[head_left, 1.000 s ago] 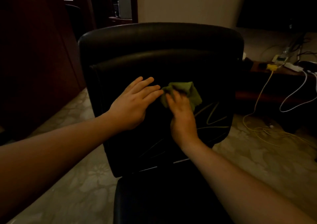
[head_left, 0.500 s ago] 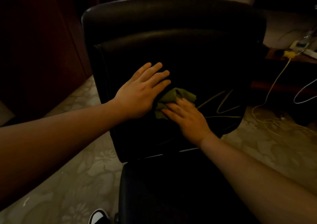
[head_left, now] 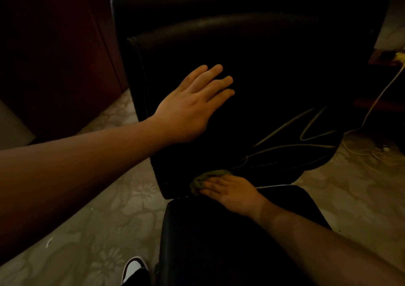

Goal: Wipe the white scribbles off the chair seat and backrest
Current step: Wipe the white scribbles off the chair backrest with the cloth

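A black leather chair faces me, its backrest (head_left: 263, 70) upright and its seat (head_left: 230, 242) below. White scribbles (head_left: 306, 138) cross the lower right of the backrest. My left hand (head_left: 192, 108) lies flat on the backrest's left side, fingers spread, holding nothing. My right hand (head_left: 230, 191) presses a crumpled green cloth (head_left: 203, 179) against the bottom edge of the backrest, just above the seat. Most of the cloth is hidden under the fingers.
Pale patterned floor tiles (head_left: 98, 231) surround the chair. Dark wooden furniture (head_left: 54, 55) stands at the left. Yellow and white cables (head_left: 377, 101) trail over the floor at the right by a low shelf. My shoe (head_left: 135, 270) shows at the bottom.
My right hand has slid the green cloth down from the middle of the backrest to its bottom edge. My left hand has stayed flat on the backrest. The view has tilted downwards.
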The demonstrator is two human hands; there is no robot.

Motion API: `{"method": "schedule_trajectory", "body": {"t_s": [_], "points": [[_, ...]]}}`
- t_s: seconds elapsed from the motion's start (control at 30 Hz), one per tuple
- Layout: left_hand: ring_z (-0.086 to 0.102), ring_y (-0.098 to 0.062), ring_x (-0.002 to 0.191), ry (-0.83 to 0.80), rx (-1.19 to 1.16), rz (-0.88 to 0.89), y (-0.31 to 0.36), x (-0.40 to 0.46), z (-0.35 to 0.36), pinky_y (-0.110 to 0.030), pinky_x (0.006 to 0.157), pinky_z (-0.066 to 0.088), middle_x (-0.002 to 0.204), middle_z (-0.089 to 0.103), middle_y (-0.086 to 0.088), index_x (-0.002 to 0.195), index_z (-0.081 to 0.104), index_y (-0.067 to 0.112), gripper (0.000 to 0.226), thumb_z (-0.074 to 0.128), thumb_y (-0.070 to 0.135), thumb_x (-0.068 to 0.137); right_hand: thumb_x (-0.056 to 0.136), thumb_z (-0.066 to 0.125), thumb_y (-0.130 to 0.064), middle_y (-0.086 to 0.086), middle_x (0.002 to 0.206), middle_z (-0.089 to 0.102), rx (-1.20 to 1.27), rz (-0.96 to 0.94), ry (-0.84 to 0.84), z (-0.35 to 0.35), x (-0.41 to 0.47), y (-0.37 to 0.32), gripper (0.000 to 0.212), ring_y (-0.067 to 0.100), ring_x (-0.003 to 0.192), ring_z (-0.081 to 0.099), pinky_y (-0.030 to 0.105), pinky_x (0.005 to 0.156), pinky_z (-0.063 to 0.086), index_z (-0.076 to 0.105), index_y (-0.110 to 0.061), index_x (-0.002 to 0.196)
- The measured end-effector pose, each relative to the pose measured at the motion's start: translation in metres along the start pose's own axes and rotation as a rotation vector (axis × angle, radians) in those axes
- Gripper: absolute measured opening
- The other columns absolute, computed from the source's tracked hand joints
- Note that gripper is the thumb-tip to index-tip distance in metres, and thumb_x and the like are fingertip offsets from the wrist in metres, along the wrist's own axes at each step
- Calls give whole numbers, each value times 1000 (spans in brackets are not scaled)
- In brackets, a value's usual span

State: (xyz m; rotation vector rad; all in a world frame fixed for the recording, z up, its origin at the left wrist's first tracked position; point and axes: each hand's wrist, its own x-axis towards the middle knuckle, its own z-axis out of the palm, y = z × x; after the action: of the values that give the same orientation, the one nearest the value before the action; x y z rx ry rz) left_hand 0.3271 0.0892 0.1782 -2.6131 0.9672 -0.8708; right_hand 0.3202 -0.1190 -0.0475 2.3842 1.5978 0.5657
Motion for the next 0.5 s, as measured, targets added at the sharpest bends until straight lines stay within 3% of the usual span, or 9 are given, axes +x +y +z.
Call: {"method": "schedule_trajectory", "body": {"t_s": [0.2,0.37,0.43,0.5], "points": [[17,-39,156,12,26,1,0,3,7,-53,128,7,163,36,-13,154,41,10,56,34,24,101,91,57,-24,1,143,56,-78,-53,138,-26,19,-2,53,21,134,48,36,117,23,51,-23,143],[22,-40,155,64,24,0,0,2,9,-52,128,8,162,39,-14,153,44,9,51,33,23,105,101,40,-18,6,147,53,-129,-128,312,-61,89,-23,42,25,142,41,43,121,21,56,-17,140],[24,-40,154,71,12,5,0,2,9,-53,128,11,161,40,-15,152,46,8,50,33,23,106,99,41,-14,9,138,61,-172,-131,271,-60,111,-39,39,28,138,46,44,122,18,66,-12,128],[23,-39,155,62,-4,8,-1,0,9,-52,128,11,162,39,-14,154,43,9,52,31,24,105,95,43,-12,10,129,67,-208,-177,69,-45,111,-54,38,28,133,52,44,123,17,71,-8,120]]}}
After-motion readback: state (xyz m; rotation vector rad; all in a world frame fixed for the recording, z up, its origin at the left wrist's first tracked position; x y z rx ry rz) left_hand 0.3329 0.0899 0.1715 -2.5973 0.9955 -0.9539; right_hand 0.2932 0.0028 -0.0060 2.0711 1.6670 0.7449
